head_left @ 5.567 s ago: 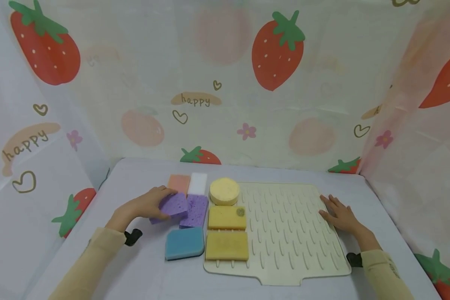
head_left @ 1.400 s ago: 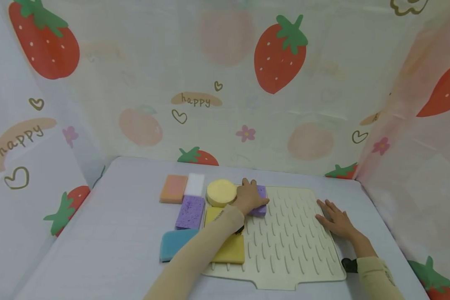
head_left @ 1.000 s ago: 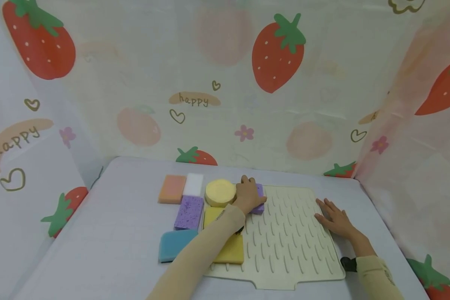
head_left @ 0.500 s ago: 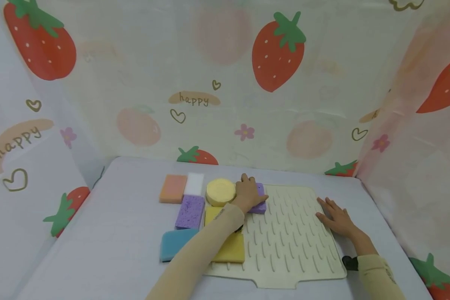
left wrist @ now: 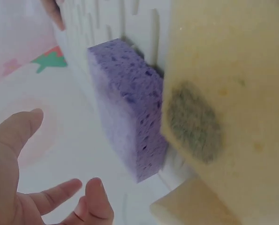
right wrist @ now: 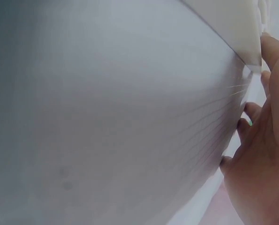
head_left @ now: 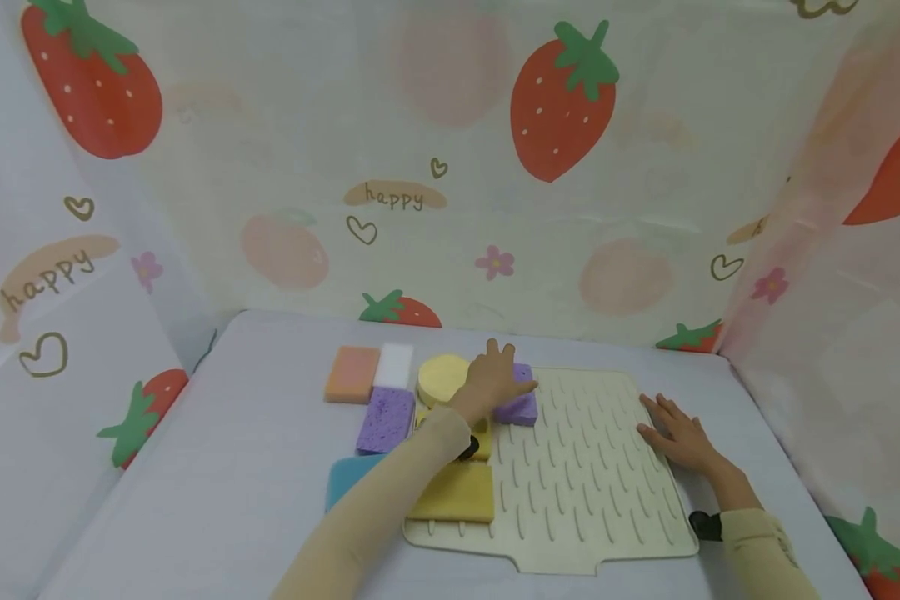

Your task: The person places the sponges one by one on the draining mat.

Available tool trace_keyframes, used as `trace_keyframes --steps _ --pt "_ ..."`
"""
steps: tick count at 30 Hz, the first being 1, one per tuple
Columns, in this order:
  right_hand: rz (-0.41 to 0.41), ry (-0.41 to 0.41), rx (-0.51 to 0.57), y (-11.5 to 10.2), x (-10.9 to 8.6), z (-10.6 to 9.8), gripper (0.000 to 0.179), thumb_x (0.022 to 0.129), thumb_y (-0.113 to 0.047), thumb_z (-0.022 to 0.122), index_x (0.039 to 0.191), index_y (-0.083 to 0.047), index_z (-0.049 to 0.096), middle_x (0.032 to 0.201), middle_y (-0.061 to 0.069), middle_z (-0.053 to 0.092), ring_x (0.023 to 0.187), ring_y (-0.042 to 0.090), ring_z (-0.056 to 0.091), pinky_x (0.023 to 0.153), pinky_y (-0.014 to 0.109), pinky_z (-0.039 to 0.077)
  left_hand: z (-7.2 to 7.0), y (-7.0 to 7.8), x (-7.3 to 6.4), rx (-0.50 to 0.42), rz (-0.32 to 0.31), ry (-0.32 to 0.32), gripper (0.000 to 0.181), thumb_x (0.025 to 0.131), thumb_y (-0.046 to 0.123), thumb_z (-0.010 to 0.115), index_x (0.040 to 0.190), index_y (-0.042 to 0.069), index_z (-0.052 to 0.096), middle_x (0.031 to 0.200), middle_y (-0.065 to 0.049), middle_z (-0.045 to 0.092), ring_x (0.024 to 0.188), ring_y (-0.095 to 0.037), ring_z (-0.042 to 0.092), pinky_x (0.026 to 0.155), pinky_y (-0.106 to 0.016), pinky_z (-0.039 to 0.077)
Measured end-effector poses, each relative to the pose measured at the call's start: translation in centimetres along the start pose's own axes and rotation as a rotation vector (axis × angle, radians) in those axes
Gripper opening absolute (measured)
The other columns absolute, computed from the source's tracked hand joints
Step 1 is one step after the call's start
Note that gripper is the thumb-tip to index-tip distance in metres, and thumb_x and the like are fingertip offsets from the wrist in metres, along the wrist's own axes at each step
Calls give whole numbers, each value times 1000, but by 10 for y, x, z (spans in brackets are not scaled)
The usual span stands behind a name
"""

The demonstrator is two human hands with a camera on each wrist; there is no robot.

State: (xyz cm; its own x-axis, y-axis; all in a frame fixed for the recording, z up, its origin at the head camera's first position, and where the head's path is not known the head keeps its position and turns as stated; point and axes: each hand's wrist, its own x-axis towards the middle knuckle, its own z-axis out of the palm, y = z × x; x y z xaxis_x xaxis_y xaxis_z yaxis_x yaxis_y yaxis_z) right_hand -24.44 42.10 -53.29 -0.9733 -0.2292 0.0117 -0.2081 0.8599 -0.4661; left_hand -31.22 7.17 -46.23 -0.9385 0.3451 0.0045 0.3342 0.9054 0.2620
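A purple sponge (head_left: 520, 407) lies on the cream ridged mat (head_left: 585, 467), beside the round yellow sponge (head_left: 442, 379). Just above it, my left hand (head_left: 487, 379) has its fingers spread. In the left wrist view a gap shows between that hand (left wrist: 17, 173) and the purple sponge (left wrist: 127, 105), so nothing is held. Part of a yellow sponge with a dark round mark (left wrist: 195, 122) shows close by. My right hand (head_left: 678, 433) rests at the mat's right edge, fingers extended; the right wrist view shows its fingertips near the mat's edge.
Left of the mat lie an orange sponge (head_left: 352, 374), a white sponge (head_left: 393, 367), another purple sponge (head_left: 386, 421) and a blue sponge (head_left: 351, 475), partly behind my left sleeve. A plain yellow sponge (head_left: 453, 493) sits on the mat's front left. A patterned curtain (head_left: 450, 258) stands behind.
My left hand carried one purple sponge from the left group onto the mat. Since half a second ago it has let go and lifted slightly up and left. My right hand stays put.
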Motion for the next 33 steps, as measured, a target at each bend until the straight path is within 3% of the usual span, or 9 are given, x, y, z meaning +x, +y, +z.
trace_keyframes --steps 1,9,18,25,29,33 --pt "-1 2 1 0 0 0 66 93 -38 50 146 -8 25 147 32 16 133 52 13 95 74 2 -10 2 -6 -29 3 -17 75 84 59 55 136 7 40 120 -15 43 73 -21 55 54 -25 46" --pt "-7 17 -8 -2 -1 -1 65 93 -36 51 146 -7 27 147 31 18 132 52 14 95 74 3 -27 -6 -26 -158 114 29 66 84 54 59 131 9 46 116 -12 46 68 -17 52 58 -26 46" --pt "-7 9 -4 -2 -1 -1 65 93 -36 52 146 -7 27 147 31 18 132 52 14 95 74 3 -42 -16 -54 -144 215 52 55 86 48 60 128 14 51 109 -6 50 74 -14 50 55 -23 42" --pt "-14 18 -4 -4 -2 -1 65 93 -35 52 145 -7 27 147 31 19 132 52 15 94 74 4 -44 -36 -70 -80 333 133 51 86 50 59 123 16 55 105 -4 53 77 -13 48 52 -21 40" --pt "-14 15 -2 -4 -2 0 65 93 -35 52 145 -6 28 146 32 19 132 53 15 94 74 5 -44 -49 -80 -105 362 149 46 86 45 62 120 14 57 101 -5 54 79 -15 50 61 -24 44" --pt "-13 15 -6 -3 -1 0 65 93 -36 52 145 -7 28 146 32 19 132 53 15 94 74 5 -46 -64 -92 -129 352 141 41 86 41 63 118 14 57 103 -3 55 88 -16 55 71 -28 48"
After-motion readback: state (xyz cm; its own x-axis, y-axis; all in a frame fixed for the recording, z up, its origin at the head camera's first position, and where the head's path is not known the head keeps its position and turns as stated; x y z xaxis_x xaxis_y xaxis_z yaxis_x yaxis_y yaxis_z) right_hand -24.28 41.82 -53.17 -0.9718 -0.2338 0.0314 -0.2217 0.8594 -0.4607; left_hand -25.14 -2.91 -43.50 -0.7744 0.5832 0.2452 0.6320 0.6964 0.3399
